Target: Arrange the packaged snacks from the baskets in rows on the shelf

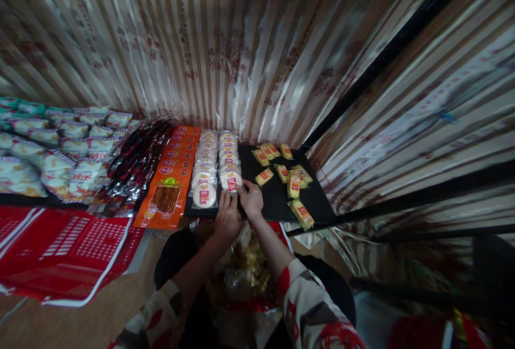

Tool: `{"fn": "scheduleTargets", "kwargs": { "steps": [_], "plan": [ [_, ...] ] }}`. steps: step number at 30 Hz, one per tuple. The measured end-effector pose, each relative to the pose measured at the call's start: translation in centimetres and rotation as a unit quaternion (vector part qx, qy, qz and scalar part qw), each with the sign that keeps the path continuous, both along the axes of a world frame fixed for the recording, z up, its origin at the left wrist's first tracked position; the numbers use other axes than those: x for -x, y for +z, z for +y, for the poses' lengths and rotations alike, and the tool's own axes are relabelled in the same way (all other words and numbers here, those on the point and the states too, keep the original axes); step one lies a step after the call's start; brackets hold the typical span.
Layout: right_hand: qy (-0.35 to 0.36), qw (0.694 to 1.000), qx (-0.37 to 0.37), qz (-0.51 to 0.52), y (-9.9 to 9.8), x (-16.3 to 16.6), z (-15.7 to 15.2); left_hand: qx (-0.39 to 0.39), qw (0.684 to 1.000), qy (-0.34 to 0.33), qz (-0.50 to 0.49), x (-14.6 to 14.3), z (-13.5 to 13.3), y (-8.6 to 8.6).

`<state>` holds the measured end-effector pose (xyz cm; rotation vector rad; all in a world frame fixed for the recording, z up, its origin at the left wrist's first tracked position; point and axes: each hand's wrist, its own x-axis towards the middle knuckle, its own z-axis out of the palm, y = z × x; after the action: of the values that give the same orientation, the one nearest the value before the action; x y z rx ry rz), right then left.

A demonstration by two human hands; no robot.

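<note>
Two rows of clear-wrapped round white rice crackers with red labels lie overlapped on a black shelf (pixel 276 207). At the near end of the right row is the front rice cracker pack (pixel 231 180). My left hand (pixel 229 219) has its fingers pressed together on this pack's near edge. My right hand (pixel 252 200) is closed at the pack's near right corner, its thumb and fingers at the wrapper. The left cracker row (pixel 205 177) lies just beside my left hand. Right of my hands, several small yellow wrapped snacks (pixel 264 177) are scattered on the shelf.
An orange snack packet (pixel 167 177), dark shiny packets (pixel 139 164) and rows of white pouches (pixel 94 177) fill the shelf leftward. A red basket (pixel 80 252) is below. Loose packets (pixel 245 268) lie between my knees. Black poles (pixel 386 65) and striped curtain (pixel 225 43) border the shelf.
</note>
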<state>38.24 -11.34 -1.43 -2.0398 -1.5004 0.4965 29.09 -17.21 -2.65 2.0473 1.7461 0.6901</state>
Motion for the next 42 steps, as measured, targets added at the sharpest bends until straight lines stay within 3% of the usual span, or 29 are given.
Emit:
{"fn": "scheduleTargets", "kwargs": {
  "steps": [5, 20, 35, 38, 42],
  "plan": [
    [0.008, 0.998, 0.052, -0.030, 0.6, 0.2, -0.1, 0.003, 1.000, 0.000, -0.002, -0.1, 0.7, -0.2],
    [0.027, 0.997, 0.047, -0.047, 0.5, 0.8, 0.6, -0.037, 0.999, 0.013, 0.020, 0.0, 1.7, -1.4],
    [0.008, 0.995, 0.092, -0.044, 1.2, 1.6, 2.2, -0.035, 0.999, 0.008, 0.020, -0.3, 3.2, -0.9],
    [0.008, 0.998, 0.067, -0.015, 1.0, 1.3, 1.9, -0.020, 0.999, 0.012, 0.025, -0.2, 3.2, -0.6],
    [0.037, 0.998, -0.038, 0.042, 0.6, 0.5, -0.3, -0.012, 0.999, -0.008, 0.035, 0.0, 2.5, 0.4]
  ]
}}
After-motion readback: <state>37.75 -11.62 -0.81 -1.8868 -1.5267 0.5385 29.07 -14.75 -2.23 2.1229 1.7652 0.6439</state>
